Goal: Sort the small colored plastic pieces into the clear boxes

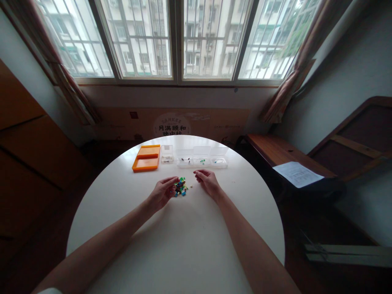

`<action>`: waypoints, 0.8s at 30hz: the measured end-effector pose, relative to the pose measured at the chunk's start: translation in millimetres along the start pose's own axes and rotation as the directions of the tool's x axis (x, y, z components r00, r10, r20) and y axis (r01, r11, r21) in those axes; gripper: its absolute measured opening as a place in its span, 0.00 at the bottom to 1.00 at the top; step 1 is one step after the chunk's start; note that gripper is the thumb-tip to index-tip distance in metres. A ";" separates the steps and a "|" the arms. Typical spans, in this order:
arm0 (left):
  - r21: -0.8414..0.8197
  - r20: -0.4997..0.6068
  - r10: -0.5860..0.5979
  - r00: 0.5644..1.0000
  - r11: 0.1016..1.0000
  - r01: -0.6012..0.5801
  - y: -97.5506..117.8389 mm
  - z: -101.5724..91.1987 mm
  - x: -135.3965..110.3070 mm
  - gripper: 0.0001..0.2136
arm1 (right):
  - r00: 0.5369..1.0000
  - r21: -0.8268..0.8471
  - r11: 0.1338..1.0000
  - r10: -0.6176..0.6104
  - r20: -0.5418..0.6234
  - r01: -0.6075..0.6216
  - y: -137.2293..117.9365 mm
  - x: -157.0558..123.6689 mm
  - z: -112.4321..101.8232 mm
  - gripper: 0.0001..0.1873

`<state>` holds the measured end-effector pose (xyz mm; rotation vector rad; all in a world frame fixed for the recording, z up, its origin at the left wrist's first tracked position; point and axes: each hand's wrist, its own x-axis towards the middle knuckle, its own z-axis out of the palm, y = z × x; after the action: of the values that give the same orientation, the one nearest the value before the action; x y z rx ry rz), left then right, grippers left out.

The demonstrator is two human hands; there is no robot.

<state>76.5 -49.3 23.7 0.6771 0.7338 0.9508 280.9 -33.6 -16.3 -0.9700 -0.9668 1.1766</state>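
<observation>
A small pile of colourful plastic pieces [181, 187], mostly blue, green and dark, lies on the white round table [196, 245]. My left hand [163, 192] is at the pile's left edge, thumb and forefinger pressed together; anything between them is too small to make out. To the right of the pile, my right hand [207, 181] is held in a pinch above the table, and what its fingertips hold, if anything, cannot be seen. Beyond the hands stands a row of clear plastic boxes [202, 162] with raised lids, a few dark, green and blue bits inside.
An orange two-part case [146, 158] lies unfolded at the back left, beside a small clear box [167, 155]. On the right, a wooden chair [266, 149] bears a sheet of paper [297, 174]. A printed cardboard panel [122, 122] stands below the window.
</observation>
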 end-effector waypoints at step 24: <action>-0.006 0.001 -0.006 1.000 1.000 0.006 -0.6 -0.6 0.3 0.11 | 1.000 -0.001 1.000 0.019 -0.008 -0.019 -3.3 -1.1 1.8 0.12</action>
<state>76.4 -49.2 22.8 0.6697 0.7312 0.9472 280.0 -35.0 -12.7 -0.9856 -0.9535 1.1870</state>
